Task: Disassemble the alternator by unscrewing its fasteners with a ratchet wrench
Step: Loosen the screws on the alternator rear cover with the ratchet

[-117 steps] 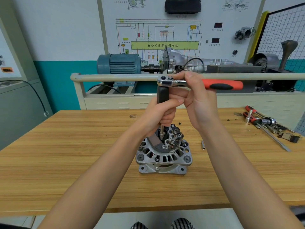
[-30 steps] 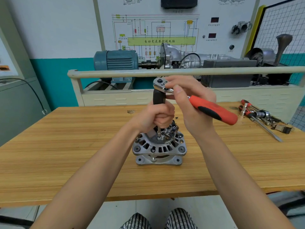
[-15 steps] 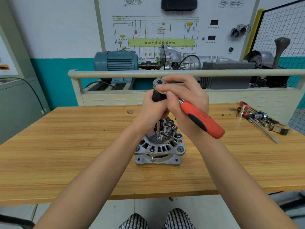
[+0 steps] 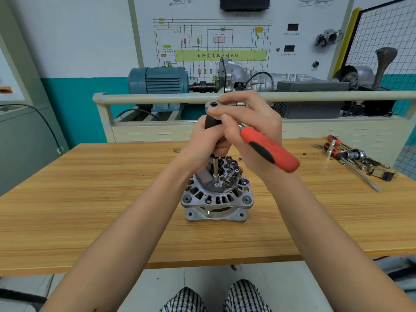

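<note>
A silver alternator [image 4: 216, 199] stands upright on the wooden table [image 4: 90, 199], its rear end with terminals and fasteners facing up. A thin extension shaft [image 4: 215, 171] runs straight down from the ratchet wrench onto a fastener on top of it. My left hand [image 4: 202, 143] grips the black extension handle just above the alternator. My right hand [image 4: 249, 131] holds the ratchet wrench [image 4: 267, 148] near its silver head, fingers curled over the head, with the red-and-black handle pointing toward me and to the right.
Loose tools, screwdrivers and sockets [image 4: 353, 158] lie at the table's far right. Behind the table runs a beige rail [image 4: 157, 97], with a blue motor [image 4: 159, 82] and a gearbox rig on a training stand. A grey cabinet [image 4: 22, 136] stands at the left.
The wrench handle has swung clockwise, from pointing right along the rail to pointing toward me and right. My left hand has stayed on the extension. The alternator has not moved.
</note>
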Available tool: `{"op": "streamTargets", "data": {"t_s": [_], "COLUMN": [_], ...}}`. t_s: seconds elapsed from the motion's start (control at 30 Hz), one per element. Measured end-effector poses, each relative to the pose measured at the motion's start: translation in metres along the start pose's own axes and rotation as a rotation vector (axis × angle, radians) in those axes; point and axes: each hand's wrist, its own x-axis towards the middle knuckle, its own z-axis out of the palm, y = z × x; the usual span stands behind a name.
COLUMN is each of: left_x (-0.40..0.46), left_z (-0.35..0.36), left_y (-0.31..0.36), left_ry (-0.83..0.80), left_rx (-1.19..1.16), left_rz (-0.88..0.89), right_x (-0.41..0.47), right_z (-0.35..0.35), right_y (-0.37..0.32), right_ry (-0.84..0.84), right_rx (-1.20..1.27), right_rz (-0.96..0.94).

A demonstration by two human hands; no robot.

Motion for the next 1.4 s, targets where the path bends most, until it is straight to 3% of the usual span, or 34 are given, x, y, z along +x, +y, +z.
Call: {"op": "streamTargets", "data": {"t_s": [0.3,0.53,0.97,1.4], "left_x": [0.028,0.037,0.049,0.051], "left_z": [0.015,0.014,0.033,0.040], "left_y": [0.013,0.002,-0.014,-0.021], "left_ry": [-0.039,-0.021,0.091,0.061], "left_rx": [-0.012,0.161,0.163,0.161], "left_rz": [0.024,0.018,0.085,0.057], "right_x": [0.018,0.017,0.018,0.010], "right_z": [-0.021,-0.015,-0.018,-0.025], "right_y": [0.018,0.036,0.054,0.063], "right_ry": [-0.002,0.051,0.058,0.052], "right_rx": [0.081,0.277,0.328,0.339], "right_rz": [0.042,0.187,0.203,0.215]}}
